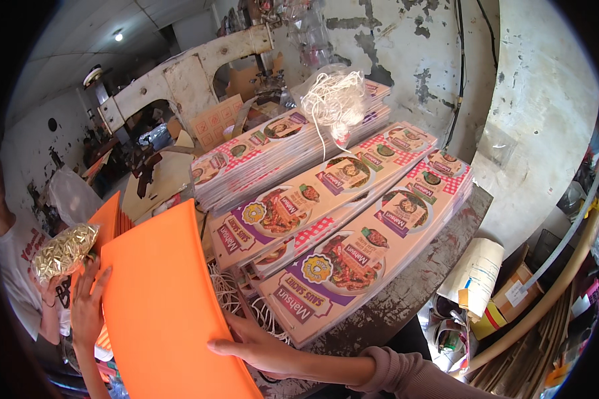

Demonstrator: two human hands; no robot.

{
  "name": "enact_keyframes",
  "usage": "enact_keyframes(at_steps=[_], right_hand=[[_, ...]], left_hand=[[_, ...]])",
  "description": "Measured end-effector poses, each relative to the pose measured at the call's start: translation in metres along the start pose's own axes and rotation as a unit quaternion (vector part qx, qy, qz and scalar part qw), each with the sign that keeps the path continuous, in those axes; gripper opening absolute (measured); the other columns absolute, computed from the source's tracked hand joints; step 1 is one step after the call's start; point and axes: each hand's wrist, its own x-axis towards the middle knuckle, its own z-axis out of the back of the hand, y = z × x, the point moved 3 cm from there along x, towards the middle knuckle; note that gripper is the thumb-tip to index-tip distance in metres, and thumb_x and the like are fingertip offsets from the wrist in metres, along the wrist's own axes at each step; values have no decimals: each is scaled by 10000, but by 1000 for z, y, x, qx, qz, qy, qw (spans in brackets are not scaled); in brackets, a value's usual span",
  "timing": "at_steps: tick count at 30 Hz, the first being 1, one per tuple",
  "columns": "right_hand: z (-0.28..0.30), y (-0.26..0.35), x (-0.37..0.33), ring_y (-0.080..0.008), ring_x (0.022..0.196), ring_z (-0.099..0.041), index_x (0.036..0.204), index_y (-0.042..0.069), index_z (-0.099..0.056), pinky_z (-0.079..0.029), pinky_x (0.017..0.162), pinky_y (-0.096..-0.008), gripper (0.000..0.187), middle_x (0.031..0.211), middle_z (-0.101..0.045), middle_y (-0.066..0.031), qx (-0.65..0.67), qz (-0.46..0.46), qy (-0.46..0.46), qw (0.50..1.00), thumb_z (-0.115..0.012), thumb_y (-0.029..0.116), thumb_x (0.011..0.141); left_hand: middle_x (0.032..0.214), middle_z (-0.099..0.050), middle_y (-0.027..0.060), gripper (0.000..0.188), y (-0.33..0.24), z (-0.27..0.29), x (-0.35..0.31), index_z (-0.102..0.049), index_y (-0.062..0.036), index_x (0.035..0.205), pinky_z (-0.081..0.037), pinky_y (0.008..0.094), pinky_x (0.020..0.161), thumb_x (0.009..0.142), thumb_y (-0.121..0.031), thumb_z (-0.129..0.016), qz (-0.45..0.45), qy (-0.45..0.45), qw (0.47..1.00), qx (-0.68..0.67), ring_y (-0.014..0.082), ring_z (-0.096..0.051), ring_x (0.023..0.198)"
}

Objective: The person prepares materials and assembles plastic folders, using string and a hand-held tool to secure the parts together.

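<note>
A large orange sheet [160, 299] stands tilted up in front of me, and its lower end runs out of the picture. My right hand [263, 346] grips its right edge, the thumb on the front face and the fingers hidden behind. Along the left edge, my left hand [88, 299] has its fingers stretched out and apart, touching the edge; its thumb is hidden. More orange sheets [108, 216] show behind the large one. Close to my right hand lie stacks of long printed cardboard strips [333, 266] with food pictures.
White string [336, 96] in a clear bag sits on the rear stack. The strips lie on a worn dark table [439, 249]. At left, another person [23, 266] holds a bag of gold-coloured small parts [66, 253]. A large pale metal machine [180, 76] stands behind; a cardboard box [516, 292] is at right.
</note>
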Motion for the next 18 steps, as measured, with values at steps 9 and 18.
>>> enact_keyframes(at_steps=[9, 18], right_hand=[[39, 21, -68, -128, 1068, -477, 1368, 3, -281, -401, 900, -284, 566, 1213, -494, -87, -85, 4, -50, 995, -538, 113, 876], [77, 36, -175, -214, 1054, -540, 1252, -33, -391, -463, 870, -349, 488, 1164, -519, -136, -8, 96, -283, 954, -562, 5, 797]], left_hand=[[1252, -450, 228, 433, 1, -8, 13, -470, -31, 1256, -305, 454, 1002, 834, -127, -473, -44, 1, 998, 38, 408, -411, 1173], [1190, -429, 219, 527, 38, -58, -4, -412, -42, 1249, -316, 386, 982, 734, -105, -504, 101, -74, 987, -103, 396, -404, 1133]])
